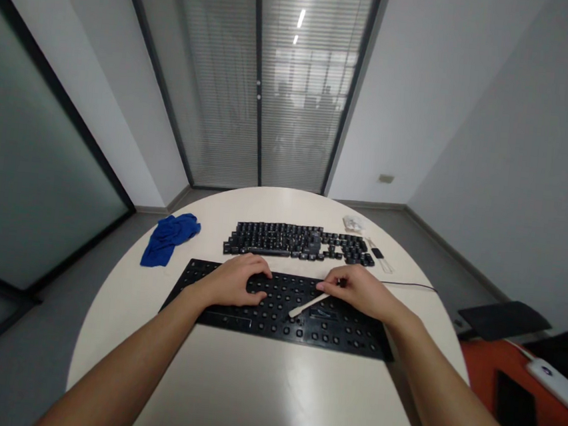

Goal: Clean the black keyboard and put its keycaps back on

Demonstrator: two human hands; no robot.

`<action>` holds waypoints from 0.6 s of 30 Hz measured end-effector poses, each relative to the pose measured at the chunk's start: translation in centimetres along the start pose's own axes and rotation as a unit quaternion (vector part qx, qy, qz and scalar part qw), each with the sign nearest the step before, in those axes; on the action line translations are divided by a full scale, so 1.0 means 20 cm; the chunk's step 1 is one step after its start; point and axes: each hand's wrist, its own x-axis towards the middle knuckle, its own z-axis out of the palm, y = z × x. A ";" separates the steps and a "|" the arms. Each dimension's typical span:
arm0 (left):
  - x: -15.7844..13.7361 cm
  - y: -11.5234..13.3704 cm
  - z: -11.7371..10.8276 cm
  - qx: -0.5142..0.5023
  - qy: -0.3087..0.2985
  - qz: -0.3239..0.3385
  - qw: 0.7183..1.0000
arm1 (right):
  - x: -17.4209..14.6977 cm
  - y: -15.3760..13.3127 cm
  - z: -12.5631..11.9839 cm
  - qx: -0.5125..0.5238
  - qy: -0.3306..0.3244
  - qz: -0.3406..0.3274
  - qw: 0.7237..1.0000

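A black keyboard base (279, 306) with its keycaps off lies across the white table in front of me. My left hand (237, 279) rests on its left half, thumb and fingers apart, holding nothing. Over the right half, my right hand (357, 288) pinches a thin off-white swab (308, 305) with a wider tip. That tip slants down to the left and meets the base near its middle. Behind the base, the loose black keycaps (281, 237) are laid out in keyboard order.
A crumpled blue cloth (170, 237) lies at the table's left edge. Far right are a small clear packet (353, 224) and a small wire tool with a black handle (377, 253). A thin cable (410, 285) runs rightward. A phone (519, 411) lies on an orange seat (480, 372).
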 end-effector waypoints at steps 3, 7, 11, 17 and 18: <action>0.00 0.00 0.00 -0.001 0.001 0.000 1.000 | 0.00 0.00 -0.01 0.001 0.006 0.006 1.000; 0.00 0.00 0.00 0.000 -0.001 0.001 1.000 | -0.01 0.01 -0.03 0.005 0.007 0.008 1.000; 0.00 0.00 0.00 0.002 -0.004 -0.001 1.000 | -0.01 0.02 -0.03 0.002 0.021 0.008 1.000; 0.00 0.00 0.00 0.003 -0.002 -0.001 1.000 | 0.00 0.01 -0.03 -0.006 0.027 0.015 1.000; 0.00 0.00 0.00 0.002 -0.002 -0.001 1.000 | 0.00 0.01 -0.03 -0.007 0.033 0.017 0.999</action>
